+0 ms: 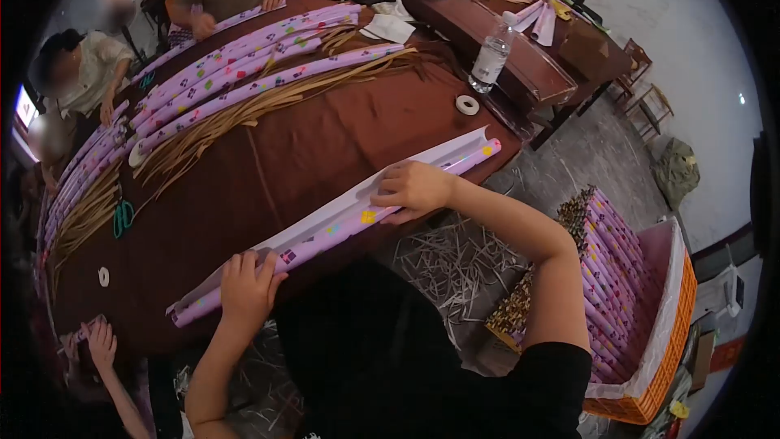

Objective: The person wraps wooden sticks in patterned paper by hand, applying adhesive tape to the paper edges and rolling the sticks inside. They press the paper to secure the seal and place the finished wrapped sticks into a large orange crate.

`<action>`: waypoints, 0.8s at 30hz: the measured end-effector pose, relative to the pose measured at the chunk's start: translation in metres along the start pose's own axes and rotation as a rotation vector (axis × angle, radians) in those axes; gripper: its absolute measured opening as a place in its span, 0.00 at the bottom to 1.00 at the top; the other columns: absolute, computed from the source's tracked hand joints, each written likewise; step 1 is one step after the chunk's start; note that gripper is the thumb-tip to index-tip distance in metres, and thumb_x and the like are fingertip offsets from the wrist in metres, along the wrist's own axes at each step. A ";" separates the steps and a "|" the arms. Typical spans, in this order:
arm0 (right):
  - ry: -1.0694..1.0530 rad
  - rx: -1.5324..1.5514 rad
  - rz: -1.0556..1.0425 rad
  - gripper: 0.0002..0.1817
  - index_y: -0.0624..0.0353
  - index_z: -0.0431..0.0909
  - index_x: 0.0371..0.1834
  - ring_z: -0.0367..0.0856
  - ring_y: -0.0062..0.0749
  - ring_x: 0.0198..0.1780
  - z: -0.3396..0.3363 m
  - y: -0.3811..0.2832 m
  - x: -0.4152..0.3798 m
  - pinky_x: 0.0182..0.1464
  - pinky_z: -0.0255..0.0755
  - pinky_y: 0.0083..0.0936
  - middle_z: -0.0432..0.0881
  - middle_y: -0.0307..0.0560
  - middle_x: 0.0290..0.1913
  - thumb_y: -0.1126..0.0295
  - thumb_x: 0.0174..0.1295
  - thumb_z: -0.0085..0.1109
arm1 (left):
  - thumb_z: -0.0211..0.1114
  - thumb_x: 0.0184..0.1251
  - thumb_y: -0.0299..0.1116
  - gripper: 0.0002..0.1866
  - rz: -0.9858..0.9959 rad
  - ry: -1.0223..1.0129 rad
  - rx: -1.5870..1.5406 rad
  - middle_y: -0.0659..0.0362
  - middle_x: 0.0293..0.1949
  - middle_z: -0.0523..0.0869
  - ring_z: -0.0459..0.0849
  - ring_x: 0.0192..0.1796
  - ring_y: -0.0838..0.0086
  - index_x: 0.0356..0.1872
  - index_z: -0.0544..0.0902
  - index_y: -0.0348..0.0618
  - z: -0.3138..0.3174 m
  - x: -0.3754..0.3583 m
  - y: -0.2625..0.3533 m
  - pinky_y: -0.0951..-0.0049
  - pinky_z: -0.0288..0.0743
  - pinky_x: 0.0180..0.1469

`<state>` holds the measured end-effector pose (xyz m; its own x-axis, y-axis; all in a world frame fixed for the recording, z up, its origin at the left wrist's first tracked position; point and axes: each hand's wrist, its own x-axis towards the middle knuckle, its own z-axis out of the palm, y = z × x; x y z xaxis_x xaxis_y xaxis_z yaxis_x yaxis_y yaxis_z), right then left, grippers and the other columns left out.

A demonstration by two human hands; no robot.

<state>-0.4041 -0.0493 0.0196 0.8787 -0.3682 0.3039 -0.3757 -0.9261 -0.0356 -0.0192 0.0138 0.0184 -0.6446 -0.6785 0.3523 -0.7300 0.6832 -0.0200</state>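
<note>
A long sheet of purple patterned paper [325, 237], its white inside turned up along the far edge, lies partly rolled on the near edge of the brown-covered table [325, 134]. My left hand [248, 286] is closed over the roll near its left end. Farther right, my right hand [416, 189] grips the same roll with bent fingers, the thumb on the near side. Whether a stick lies inside the roll is hidden. White tape rolls [467, 105] sit on the cloth beyond my right hand and at the far left.
Finished-looking purple rolls [219, 65] and brown paper strips [244, 106] cover the far side. Green scissors [123, 218] lie at left, a water bottle [492, 55] stands at the back. An orange basket [650, 390] of rolls and paper scraps [459, 264] occupy the floor. Several people sit around.
</note>
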 end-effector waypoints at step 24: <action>0.024 -0.383 1.588 0.24 0.68 0.82 0.36 0.84 0.57 0.45 -0.035 0.146 -0.120 0.47 0.77 0.49 0.83 0.68 0.39 0.52 0.66 0.53 | 0.73 0.55 0.45 0.23 -0.110 0.139 -0.189 0.54 0.41 0.79 0.78 0.47 0.58 0.47 0.81 0.41 0.016 -0.008 -0.012 0.62 0.74 0.47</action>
<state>-0.5749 -0.1370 0.0109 -0.4429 -0.8720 0.2085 -0.8964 0.4350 -0.0851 -0.0084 0.0066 0.0003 -0.5166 -0.7168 0.4683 -0.7304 0.6543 0.1958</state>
